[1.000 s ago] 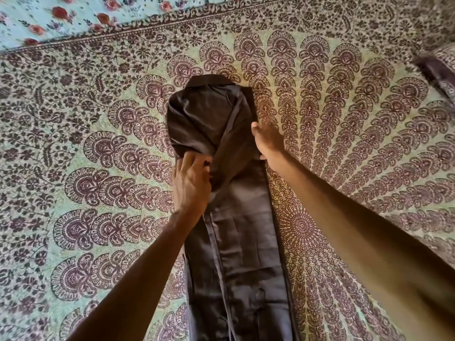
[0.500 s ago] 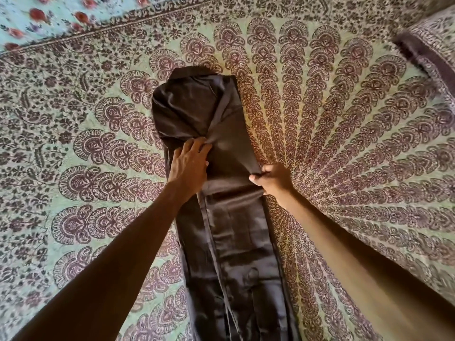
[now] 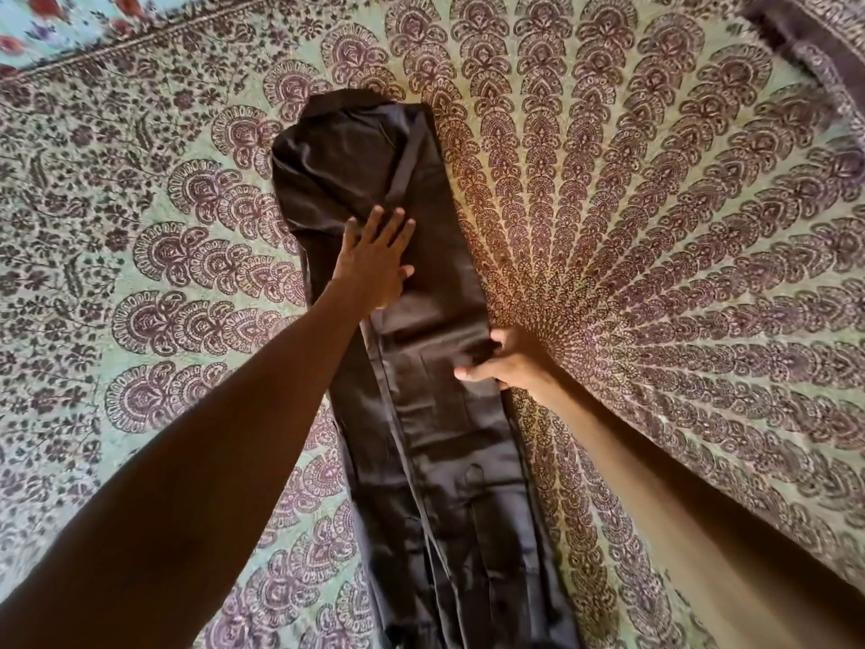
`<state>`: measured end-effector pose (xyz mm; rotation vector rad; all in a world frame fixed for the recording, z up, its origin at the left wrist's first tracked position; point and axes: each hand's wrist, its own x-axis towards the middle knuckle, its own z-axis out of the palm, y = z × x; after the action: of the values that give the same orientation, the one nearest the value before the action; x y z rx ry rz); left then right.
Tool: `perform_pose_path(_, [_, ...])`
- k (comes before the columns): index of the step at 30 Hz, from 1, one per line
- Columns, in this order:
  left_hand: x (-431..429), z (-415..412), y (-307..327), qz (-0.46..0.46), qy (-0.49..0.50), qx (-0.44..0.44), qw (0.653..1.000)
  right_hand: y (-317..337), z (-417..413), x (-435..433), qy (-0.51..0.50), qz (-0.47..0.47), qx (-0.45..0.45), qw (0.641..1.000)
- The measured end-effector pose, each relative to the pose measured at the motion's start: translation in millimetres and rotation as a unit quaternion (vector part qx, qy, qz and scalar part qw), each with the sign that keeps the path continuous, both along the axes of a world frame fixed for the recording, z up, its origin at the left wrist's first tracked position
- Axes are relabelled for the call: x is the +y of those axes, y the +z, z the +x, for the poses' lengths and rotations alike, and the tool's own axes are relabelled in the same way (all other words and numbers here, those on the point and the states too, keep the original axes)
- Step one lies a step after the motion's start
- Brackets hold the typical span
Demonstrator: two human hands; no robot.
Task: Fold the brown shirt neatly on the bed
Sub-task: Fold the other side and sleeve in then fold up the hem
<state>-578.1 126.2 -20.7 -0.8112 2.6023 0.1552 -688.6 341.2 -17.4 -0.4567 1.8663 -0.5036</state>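
The shirt [image 3: 444, 461] is lying on the bed [image 3: 655, 227] as a narrow strip, its long axis running straight away from the person. The right hand [image 3: 508, 360], the nearer, is pinching the strip's right edge about midway. The left hand [image 3: 374, 260] is pressing flat, fingers straight, farther up towards the far end.

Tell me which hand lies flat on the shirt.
The left hand, fingers straight, pressing on the shirt. The right hand curls round its edge instead.
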Motion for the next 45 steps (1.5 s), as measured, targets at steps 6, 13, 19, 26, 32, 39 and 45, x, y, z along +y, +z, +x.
perform_pose_path(6, [71, 24, 13, -0.053, 0.015, 0.212, 0.976, -3, 19, 41, -0.022, -0.028, 0.07, 0.997])
perform_pose_path(13, [163, 63, 16, -0.001, 0.059, 0.223, 0.973, 8, 47, 88, 0.032, -0.049, 0.122, 0.991])
perform_pose_path(19, [244, 112, 28, 0.114, 0.388, 0.299, 0.864, 10, 79, 137, 0.012, -0.053, 0.168, 0.984])
perform_pose_path(26, [306, 141, 26, 0.227, 0.595, 0.238, 0.733, 15, 111, 199, -0.053, -0.027, 0.137, 0.989])
perform_pose_path(32, [337, 157, 26, 0.175, 0.547, 0.284, 0.768, 14, 125, 227, -0.073, -0.001, 0.141, 0.987])
perform_pose_path(39, [359, 170, 31, 0.176, 0.51, 0.248, 0.805, 19, 139, 250, -0.009, 0.001, 0.164, 0.986])
perform_pose_path(45, [378, 178, 32, 0.233, 0.526, 0.156, 0.803, 30, 144, 264, -0.017, -0.025, 0.206, 0.978])
